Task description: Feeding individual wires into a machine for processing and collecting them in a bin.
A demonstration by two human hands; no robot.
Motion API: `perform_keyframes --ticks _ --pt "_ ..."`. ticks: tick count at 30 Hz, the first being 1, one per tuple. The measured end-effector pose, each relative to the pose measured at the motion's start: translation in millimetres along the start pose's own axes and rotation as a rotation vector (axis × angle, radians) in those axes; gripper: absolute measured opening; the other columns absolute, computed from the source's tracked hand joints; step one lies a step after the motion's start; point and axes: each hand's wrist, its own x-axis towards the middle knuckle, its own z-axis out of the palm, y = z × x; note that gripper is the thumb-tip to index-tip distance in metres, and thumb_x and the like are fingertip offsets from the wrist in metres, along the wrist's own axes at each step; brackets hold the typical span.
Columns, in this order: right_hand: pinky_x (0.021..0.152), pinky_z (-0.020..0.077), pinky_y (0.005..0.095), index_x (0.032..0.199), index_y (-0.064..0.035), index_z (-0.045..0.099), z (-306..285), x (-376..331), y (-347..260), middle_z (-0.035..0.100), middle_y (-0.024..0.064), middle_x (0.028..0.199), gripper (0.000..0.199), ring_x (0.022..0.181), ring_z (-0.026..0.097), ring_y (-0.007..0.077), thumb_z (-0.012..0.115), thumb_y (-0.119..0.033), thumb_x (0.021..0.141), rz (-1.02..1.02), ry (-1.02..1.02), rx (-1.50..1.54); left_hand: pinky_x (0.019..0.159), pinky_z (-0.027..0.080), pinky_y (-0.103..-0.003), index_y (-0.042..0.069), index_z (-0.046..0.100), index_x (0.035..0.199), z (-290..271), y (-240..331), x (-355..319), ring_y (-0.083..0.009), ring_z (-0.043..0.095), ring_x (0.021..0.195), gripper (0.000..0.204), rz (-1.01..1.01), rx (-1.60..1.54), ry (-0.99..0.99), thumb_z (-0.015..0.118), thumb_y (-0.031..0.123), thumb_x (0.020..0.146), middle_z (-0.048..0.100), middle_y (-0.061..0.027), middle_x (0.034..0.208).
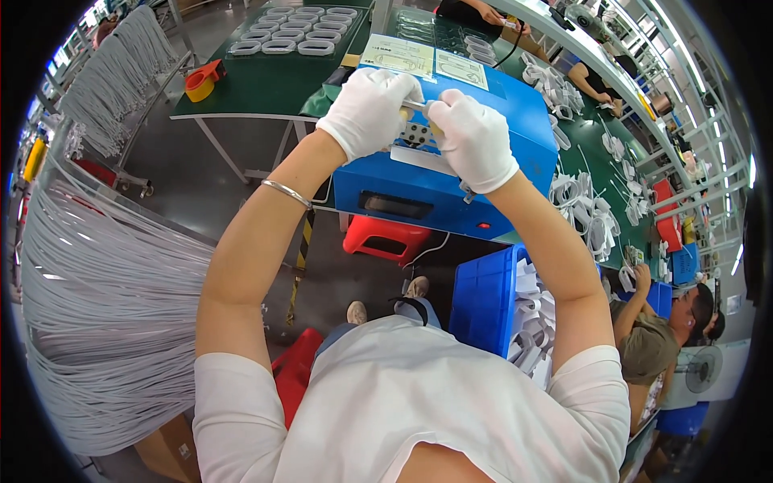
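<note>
Where machine [386, 177] stands, green table [592, 137], grey floor [338, 278]

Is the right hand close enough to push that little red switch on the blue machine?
Probably yes: the right hand is by the blue machine and nothing covers the red switch. It looks busy with a small pale piece, though.

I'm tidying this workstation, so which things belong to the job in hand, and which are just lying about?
Seemingly in use:
- small pale piece, between left hand and right hand
- blue machine by them

Apparently lying about:
- red-and-yellow tape dispenser
- cardboard box
</note>
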Motion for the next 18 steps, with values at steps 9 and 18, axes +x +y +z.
perform_keyframes --ticks 9,18 --pt "0.071 0.0485 0.0258 0.091 -0.0013 0.058 -9.9 27.1 21.2 0.066 0.0064 0.086 0.013 0.076 0.058 0.0104 0.062 -0.014 0.092 0.711 -0.47 0.86 0.082 0.046 -0.041 0.011 0.058 0.083 -2.4 0.5 0.6 -0.0289 0.06 0.087 0.012 0.039 -0.038 0.029 0.066 0.005 0.074 0.064 -0.0065 0.085" --pt "0.081 0.0486 0.0295 0.089 -0.0037 0.059 0.4 10.8 31.3 0.067 0.0079 0.092 0.028 0.079 0.063 0.0124 0.061 -0.031 0.094 0.773 -0.352 1.044 0.077 0.053 -0.034 0.006 0.059 0.116 4.1 20.2 -48.6 -0.0299 0.066 0.088 0.023 -0.554 -0.181 0.408 0.057 0.01 0.093 0.067 -0.0131 0.102"
